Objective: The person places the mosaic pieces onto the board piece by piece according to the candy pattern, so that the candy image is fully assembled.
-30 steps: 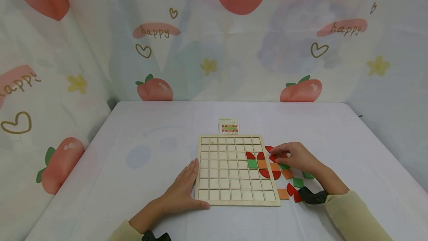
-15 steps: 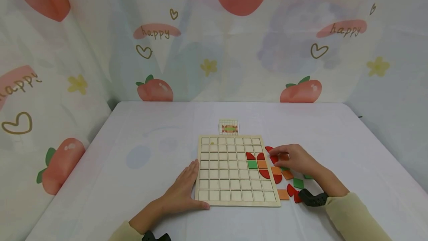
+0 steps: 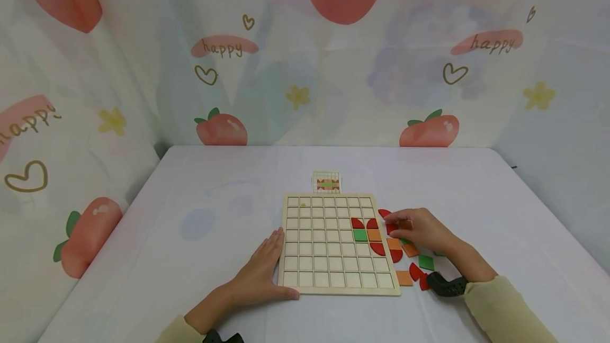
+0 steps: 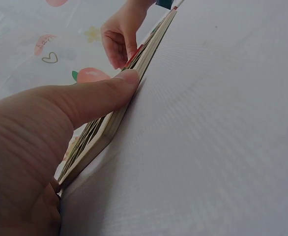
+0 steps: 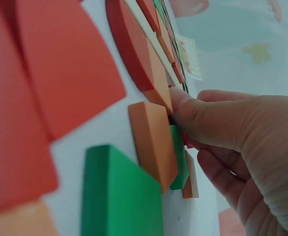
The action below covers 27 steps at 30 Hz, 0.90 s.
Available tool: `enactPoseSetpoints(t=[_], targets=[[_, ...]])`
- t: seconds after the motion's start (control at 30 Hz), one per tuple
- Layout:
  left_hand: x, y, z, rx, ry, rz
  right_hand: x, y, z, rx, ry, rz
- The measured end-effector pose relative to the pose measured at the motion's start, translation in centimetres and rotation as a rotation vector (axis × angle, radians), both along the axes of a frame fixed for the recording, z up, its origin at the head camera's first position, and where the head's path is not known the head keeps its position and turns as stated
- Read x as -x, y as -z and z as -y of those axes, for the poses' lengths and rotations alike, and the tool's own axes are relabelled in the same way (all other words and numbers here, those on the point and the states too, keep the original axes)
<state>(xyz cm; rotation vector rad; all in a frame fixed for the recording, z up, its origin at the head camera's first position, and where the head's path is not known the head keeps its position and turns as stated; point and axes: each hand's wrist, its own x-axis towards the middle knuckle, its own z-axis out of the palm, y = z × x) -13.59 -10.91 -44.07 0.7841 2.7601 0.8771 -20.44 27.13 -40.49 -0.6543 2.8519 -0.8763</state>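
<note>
Pale fabric printed with peaches, hearts, yellow flowers and the word "happy" forms the backdrop [image 3: 343, 78] behind a table covered in white cloth [image 3: 224, 173]. On it lies a square, light wooden board [image 3: 321, 279] divided into a grid of shallow cells. Its right side carries two red quarter-circle tiles [image 3: 372, 224] in one row, with a green square tile [image 3: 360, 235] and an orange square tile [image 3: 374, 235] in the row nearer the person, and another red quarter-circle below the orange one. The left hand [image 3: 259, 274] spans the near left corner, fingers straight along the side and thumb resting on the near edge, not clenched. Just beyond the right edge, the right hand [image 3: 419, 229] pinches a loose red tile [image 3: 390, 227] between thumb and fingers. More red, orange and green pieces lie around it; a small card with a printed grid pattern [image 3: 327, 180] sits at the board's far edge
</note>
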Motion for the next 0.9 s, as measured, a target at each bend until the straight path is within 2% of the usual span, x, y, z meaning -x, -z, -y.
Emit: enactPoseSetpoints(t=[0.33, 0.57, 0.9], targets=[[0.0, 0.0, 0.0, 0.001, -0.002, 0.000, -0.1, 0.4, -0.1, 0.022, 0.016, -0.049], [0.0, -0.1, -0.1, -0.004, -0.008, 0.012, -0.6, 0.3, 0.6, 0.048, -0.002, -0.081], [-0.1, 0.0, 0.0, 0.000, -0.012, 0.011, -1.3, 0.4, 1.6, 0.047, -0.081, -0.110]])
